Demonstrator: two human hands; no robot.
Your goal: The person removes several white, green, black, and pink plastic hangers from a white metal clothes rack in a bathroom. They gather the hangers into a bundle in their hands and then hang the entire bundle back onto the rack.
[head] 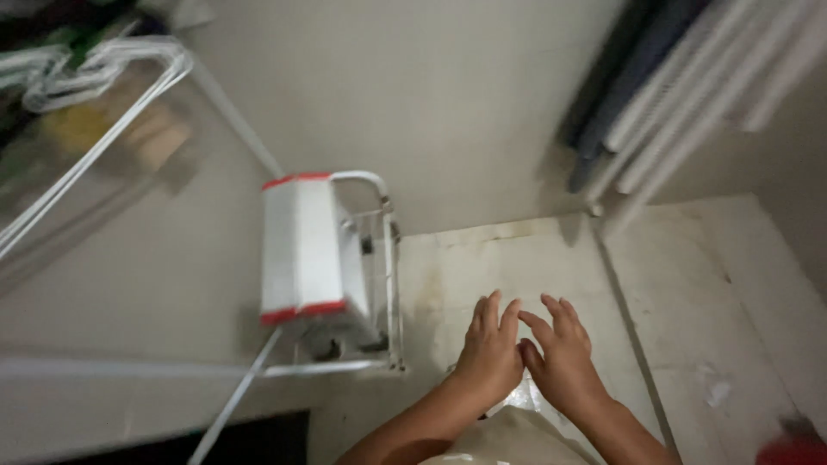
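Note:
My left hand and my right hand are stretched out side by side over a pale tiled floor, fingers spread, thumbs almost touching. Neither holds anything. Under my wrists lies a crinkled clear plastic sheet or bag, partly hidden by my arms. To the left of my hands stands a white box-shaped object with red edges, set in a white tube frame.
A white wire rack with hangers sits at the upper left against the wall. Dark and white rods or slats lean at the upper right. A red object shows at the bottom right corner.

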